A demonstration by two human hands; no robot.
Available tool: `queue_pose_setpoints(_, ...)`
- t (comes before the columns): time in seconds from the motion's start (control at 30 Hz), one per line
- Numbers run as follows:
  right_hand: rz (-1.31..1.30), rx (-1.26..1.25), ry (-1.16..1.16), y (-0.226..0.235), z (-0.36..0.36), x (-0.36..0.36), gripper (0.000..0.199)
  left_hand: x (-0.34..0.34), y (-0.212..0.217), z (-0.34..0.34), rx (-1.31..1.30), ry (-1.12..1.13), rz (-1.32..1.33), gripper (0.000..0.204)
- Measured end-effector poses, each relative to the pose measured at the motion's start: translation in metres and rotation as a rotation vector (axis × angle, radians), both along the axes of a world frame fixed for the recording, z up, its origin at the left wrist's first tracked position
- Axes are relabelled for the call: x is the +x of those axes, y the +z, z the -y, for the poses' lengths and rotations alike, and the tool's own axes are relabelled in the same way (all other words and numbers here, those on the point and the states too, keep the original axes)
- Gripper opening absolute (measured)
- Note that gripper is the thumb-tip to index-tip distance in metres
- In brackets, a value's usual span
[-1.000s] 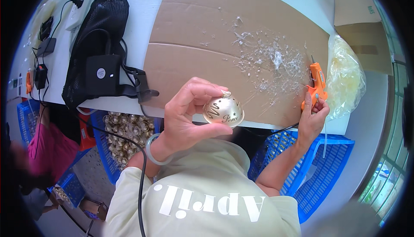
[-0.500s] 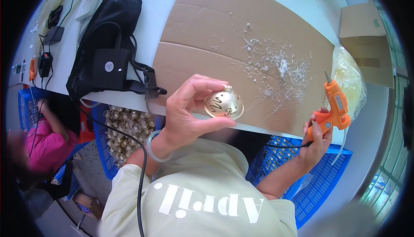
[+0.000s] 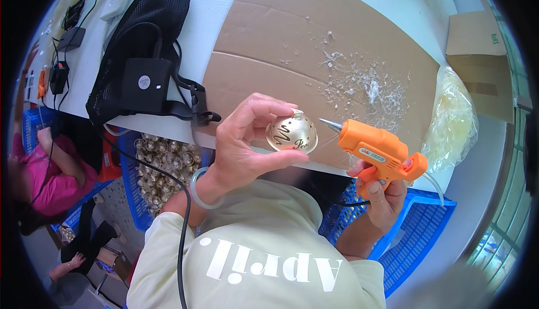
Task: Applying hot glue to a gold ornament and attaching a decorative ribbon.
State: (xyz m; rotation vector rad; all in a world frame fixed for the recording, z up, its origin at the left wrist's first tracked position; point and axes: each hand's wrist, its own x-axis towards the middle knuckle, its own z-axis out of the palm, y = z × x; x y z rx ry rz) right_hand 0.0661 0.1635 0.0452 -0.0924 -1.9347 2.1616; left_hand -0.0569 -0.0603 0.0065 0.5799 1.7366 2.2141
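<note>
My left hand [image 3: 241, 140] pinches a gold dome-shaped bell ornament [image 3: 291, 132] between thumb and fingers, above the near edge of the table. Dark cut-out patterns and lettering mark its shiny side, and a small loop tops it. Around the handle of an orange hot glue gun [image 3: 376, 145] my right hand [image 3: 386, 199] is closed. The gun's metal nozzle points left at the ornament, with a small gap between them. Its black cord runs off below my hand.
Glue strings [image 3: 370, 90] litter the cardboard sheet [image 3: 264, 33] on the table. A black mesh bag [image 3: 151, 17] lies left; a clear plastic bag [image 3: 452, 121] and a carton [image 3: 477, 39] sit right. Blue baskets [image 3: 418, 241] stand below, one full of gold ornaments [image 3: 163, 168]. Another person [image 3: 62, 168] sits left.
My right hand has brought the glue gun leftward and turned its nozzle from pointing up to pointing at the ornament. My left hand holds the ornament in nearly the same place.
</note>
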Motion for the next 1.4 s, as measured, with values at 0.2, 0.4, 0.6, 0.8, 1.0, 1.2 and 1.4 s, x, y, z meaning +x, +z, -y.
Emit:
queue_pose_setpoints(0.2, 0.044, -0.028, 0.008, 0.001, 0.009, 0.0, 0.032, 0.0, 0.0, 0.002, 0.007, 0.009, 0.011, 0.059)
queue_pose_setpoints(0.4, 0.134, 0.0, 0.061, 0.001, 0.008, 0.002, 0.031, 0.001, 0.0, 0.002, 0.017, -0.004, 0.024, 0.058)
queue_pose_setpoints(0.6, 0.105, -0.002, 0.032, -0.004, 0.012, -0.001, 0.032, 0.001, 0.0, 0.003, 0.019, 0.002, 0.025, 0.058)
queue_pose_setpoints(0.8, 0.141, 0.078, 0.045, -0.003, 0.009, -0.003, 0.03, 0.001, 0.0, 0.002, 0.029, 0.012, 0.017, 0.058)
queue_pose_setpoints(1.0, 0.19, 0.069, 0.035, -0.001, 0.008, 0.0, 0.027, 0.0, 0.0, 0.003, 0.034, 0.008, 0.016, 0.058)
queue_pose_setpoints(1.2, 0.121, 0.069, 0.026, -0.002, 0.012, -0.002, 0.027, 0.002, 0.0, 0.003, 0.026, -0.003, 0.02, 0.058)
queue_pose_setpoints(1.4, 0.141, 0.085, 0.022, -0.002, 0.012, -0.002, 0.029, 0.003, 0.001, 0.005, 0.022, 0.001, 0.038, 0.059)
